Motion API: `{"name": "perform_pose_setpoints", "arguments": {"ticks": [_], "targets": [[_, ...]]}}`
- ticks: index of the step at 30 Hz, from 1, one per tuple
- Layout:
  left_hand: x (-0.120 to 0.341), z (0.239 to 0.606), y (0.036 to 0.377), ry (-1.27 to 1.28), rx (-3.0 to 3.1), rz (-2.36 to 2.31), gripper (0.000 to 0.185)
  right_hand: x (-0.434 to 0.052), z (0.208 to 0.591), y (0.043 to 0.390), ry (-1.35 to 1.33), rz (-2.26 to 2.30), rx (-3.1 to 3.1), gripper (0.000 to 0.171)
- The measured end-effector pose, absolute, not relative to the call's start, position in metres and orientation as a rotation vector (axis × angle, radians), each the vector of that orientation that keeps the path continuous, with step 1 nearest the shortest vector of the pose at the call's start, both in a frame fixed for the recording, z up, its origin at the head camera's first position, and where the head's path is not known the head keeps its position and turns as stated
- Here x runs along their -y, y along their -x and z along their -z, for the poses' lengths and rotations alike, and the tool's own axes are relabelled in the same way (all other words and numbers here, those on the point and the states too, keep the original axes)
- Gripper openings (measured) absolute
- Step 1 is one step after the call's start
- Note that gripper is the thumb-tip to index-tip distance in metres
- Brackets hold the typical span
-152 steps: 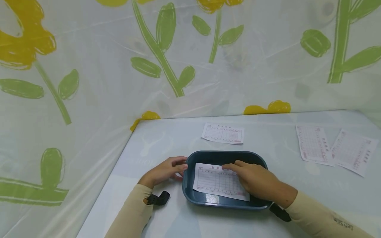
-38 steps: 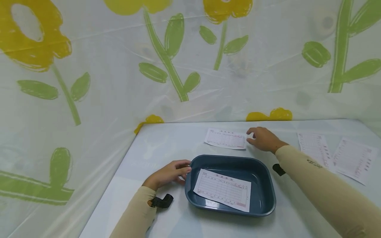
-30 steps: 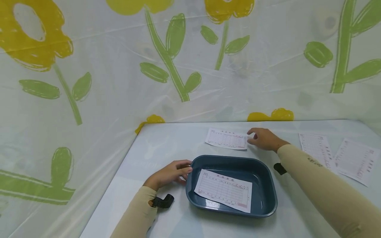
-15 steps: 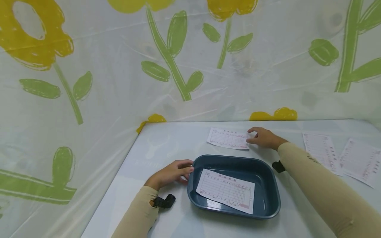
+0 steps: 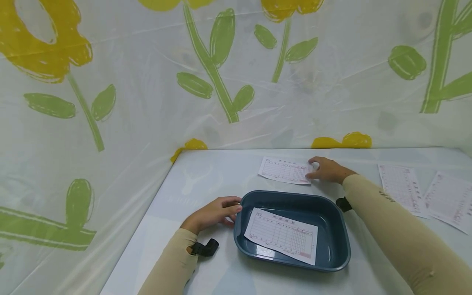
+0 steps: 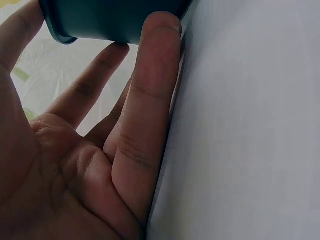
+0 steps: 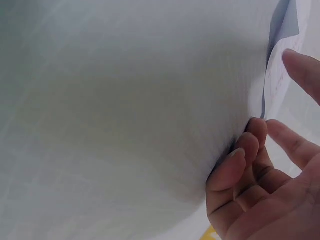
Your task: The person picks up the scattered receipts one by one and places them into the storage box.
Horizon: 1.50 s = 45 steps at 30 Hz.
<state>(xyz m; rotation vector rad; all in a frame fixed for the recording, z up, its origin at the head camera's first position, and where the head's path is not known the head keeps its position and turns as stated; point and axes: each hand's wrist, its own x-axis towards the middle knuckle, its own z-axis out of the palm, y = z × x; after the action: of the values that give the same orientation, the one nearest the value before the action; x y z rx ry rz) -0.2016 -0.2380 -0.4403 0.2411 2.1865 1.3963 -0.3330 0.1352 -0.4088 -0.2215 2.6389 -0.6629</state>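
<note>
At the back of the table lies a white printed form slip (image 5: pixel 284 170), its right edge slightly raised in the right wrist view. My right hand (image 5: pixel 328 170) is at that edge, thumb and forefinger spread over it, the other fingertips (image 7: pixel 257 131) bent against the table by the paper. My left hand (image 5: pixel 215 213) rests at the left end of a dark blue plastic tray (image 5: pixel 291 195). Its fingertips (image 6: pixel 162 25) touch the tray's outer side, with the fingers extended rather than curled. Inside the tray one more form slip (image 5: pixel 282 235) lies flat and askew.
Two further form slips, one upright (image 5: pixel 402 190) and one tilted (image 5: pixel 450 200), lie overlapping at the right of the white table (image 5: pixel 206 176). A flower-printed sheet (image 5: pixel 140 82) hangs along the back and left. Black straps with camera mounts sit at both wrists.
My right hand has left the slip in the tray and moved to the back slip, its thumb now over that slip's right edge. My left hand has stayed at the tray.
</note>
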Motion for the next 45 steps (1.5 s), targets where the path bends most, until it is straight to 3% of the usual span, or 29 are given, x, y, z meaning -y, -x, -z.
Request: {"name": "perform_pose_setpoints", "arguments": {"ticks": [11, 29, 45], "targets": [[0.238, 0.439, 0.201, -0.254, -2.186, -1.401, 0.049, -0.130, 0.411, 0.331, 0.197, 0.652, -2.666, 0.082], [0.238, 0.439, 0.201, -0.242, -2.182, -1.402, 0.051, -0.125, 0.412, 0.325, 0.228, 0.623, -2.690, 0.058], [0.238, 0.440, 0.201, -0.242, -2.181, -1.408, 0.049, -0.123, 0.411, 0.331, 0.126, 0.669, -2.638, 0.061]]}}
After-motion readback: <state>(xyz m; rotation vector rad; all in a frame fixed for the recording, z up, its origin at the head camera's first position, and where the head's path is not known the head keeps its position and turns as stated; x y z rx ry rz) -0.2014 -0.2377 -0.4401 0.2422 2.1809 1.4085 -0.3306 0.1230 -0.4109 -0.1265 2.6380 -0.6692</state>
